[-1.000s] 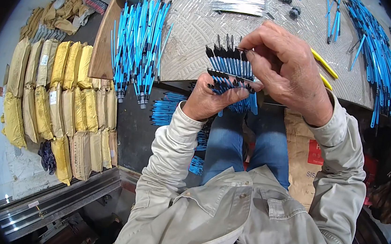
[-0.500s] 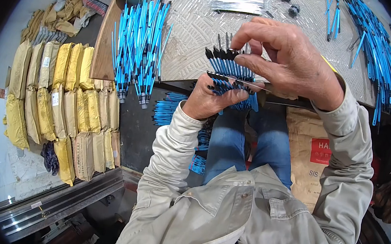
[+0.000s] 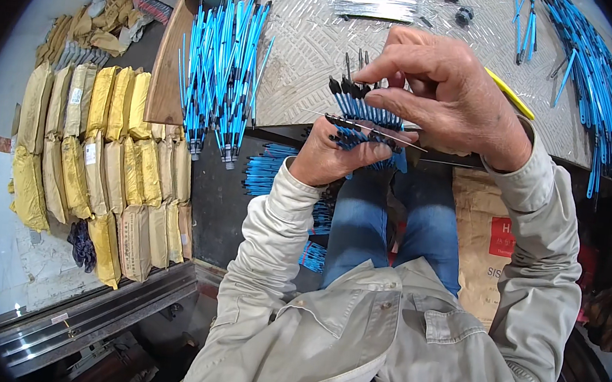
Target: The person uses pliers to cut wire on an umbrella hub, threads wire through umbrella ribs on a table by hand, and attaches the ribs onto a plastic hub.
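- Head view shows your left hand closed round a fan of thin blue rods with black tips, held over your lap at the near edge of the patterned metal table.
- Your right hand comes in from above, with thumb and forefinger pinched narrow on the black ends of the fan, so both hands are on the same bundle.
- These rods look light, thin and smooth, so I judge they will slide against one another easily. A firm wrap round the blue shafts below the tips, as your left hand has it, looks like the safest hold.
- The fine metal points above the black tips look easy to bend, so I would take them by the black part, not by the points.
- A slim metal strip lies across the fan just above your left thumb. You cannot tell from here whether it clamps the rods or only rests on them.
- More blue rods lie in a loose pile on a wooden board to your left, and another heap lies along the right of the table.
- The lower ends of the bundle are hidden behind your left hand and your knees, and the count cannot be made out.
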A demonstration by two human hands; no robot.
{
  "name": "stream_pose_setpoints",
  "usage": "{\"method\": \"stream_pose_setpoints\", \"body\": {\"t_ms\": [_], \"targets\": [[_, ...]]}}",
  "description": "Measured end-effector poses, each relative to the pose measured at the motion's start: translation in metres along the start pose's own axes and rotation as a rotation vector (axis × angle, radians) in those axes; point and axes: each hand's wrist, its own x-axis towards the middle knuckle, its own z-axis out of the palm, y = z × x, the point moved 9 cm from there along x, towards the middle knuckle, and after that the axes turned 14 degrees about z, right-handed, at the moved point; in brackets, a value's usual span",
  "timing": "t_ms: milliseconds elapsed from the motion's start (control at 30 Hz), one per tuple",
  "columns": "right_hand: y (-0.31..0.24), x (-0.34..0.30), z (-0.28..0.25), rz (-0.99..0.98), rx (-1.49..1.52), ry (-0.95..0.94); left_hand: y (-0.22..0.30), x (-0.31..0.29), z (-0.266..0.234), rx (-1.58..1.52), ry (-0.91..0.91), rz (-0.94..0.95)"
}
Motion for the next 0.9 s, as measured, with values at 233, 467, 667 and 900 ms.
{"method": "stream_pose_setpoints", "body": {"t_ms": [233, 467, 667, 900], "targets": [[0.002, -0.002, 0.001, -0.087, 0.034, -0.012, -0.006, -0.001, -0.001, -0.102, 0.028, -0.038], [-0.003, -0.003, 0.003, -0.034, -0.008, 0.059, 0.0, -0.003, -0.007, 0.008, 0.066, -0.047], [-0.006, -0.007, 0.006, -0.036, -0.074, 0.157, -0.005, -0.01, -0.013, 0.085, 0.098, -0.053], [-0.007, -0.009, 0.008, -0.067, -0.112, 0.204, -0.01, -0.015, -0.016, 0.199, 0.032, -0.099]]}}
